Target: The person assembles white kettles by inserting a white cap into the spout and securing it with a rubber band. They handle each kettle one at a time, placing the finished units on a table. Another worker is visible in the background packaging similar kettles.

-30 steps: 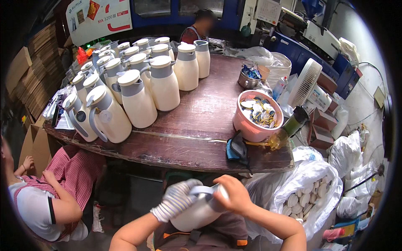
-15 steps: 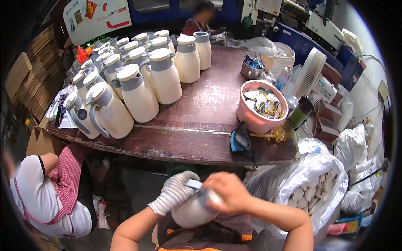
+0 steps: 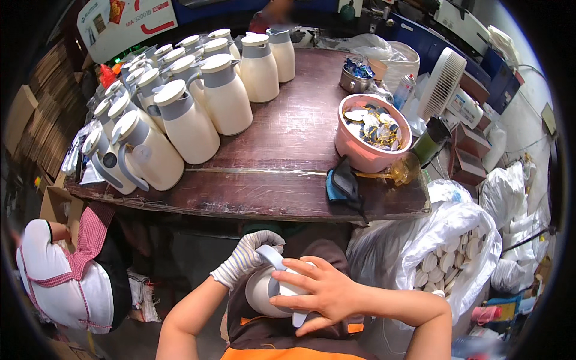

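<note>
Low in the centre of the frame, below the near edge of the bench [image 3: 288, 195], we hold a cream jug [image 3: 267, 293] in our lap with both hands. The jug lies tipped, its long axis running roughly from lower left toward upper right, and its grey handle [image 3: 271, 257] points up toward the bench. Our left hand [image 3: 249, 257], in a striped knit glove, comes in from the lower left; its fingers curl closed around the handle and the top of the jug. Our bare right hand [image 3: 318, 291] reaches in from the lower right, forearm nearly level, fingers [image 3: 294, 277] spread flat and pressed over the jug's right side. Both hands touch it, and the right covers more of the body.
</note>
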`<state>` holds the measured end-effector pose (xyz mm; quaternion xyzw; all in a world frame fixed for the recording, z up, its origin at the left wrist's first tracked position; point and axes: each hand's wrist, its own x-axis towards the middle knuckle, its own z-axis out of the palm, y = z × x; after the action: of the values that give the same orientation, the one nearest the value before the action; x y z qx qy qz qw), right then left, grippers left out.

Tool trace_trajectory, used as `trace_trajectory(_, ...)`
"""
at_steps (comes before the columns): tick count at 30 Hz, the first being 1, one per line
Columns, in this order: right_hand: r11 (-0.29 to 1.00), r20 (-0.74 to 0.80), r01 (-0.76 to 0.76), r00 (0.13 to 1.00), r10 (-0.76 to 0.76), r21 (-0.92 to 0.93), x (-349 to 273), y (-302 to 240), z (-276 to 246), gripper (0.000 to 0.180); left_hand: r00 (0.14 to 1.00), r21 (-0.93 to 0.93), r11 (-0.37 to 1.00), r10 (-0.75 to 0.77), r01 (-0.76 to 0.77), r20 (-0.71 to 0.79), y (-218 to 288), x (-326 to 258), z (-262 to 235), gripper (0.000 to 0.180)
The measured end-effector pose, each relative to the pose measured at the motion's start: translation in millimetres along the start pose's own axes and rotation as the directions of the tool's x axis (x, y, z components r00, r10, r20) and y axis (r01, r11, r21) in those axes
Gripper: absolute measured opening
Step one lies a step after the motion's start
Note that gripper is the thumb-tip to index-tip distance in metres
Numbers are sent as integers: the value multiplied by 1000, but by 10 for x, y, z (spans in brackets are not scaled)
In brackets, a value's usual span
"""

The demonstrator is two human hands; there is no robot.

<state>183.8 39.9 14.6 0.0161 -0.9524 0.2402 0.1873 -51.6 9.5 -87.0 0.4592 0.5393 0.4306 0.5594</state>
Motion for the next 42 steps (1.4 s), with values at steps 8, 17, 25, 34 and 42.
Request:
trace_trajectory(8,812,-43,-578,812,582,81,-156,489,92,57,853,92,983,-181,156,489,512,-396,156,38)
trace_trajectory(17,753,-49,-550,795,604,362,-10,1199,-588,43,919,-422,837,-217,349,329,655,-372,426,37)
trace_trajectory(25,436,-512,-824,567,645,-363,163,2777,-1351,51,987,-689,707,-125,161,102,446,-230,486,47)
trace_trajectory(34,278,-553,-852,505,663,-443,116,3213,-1275,41,974,-765,603,-146,226,173,417,-111,298,50)
trace_trajectory(42,330,-737,-838,542,404,-435,-15,3330,-1302,13,981,-764,616,-123,192,148,407,-133,315,43)
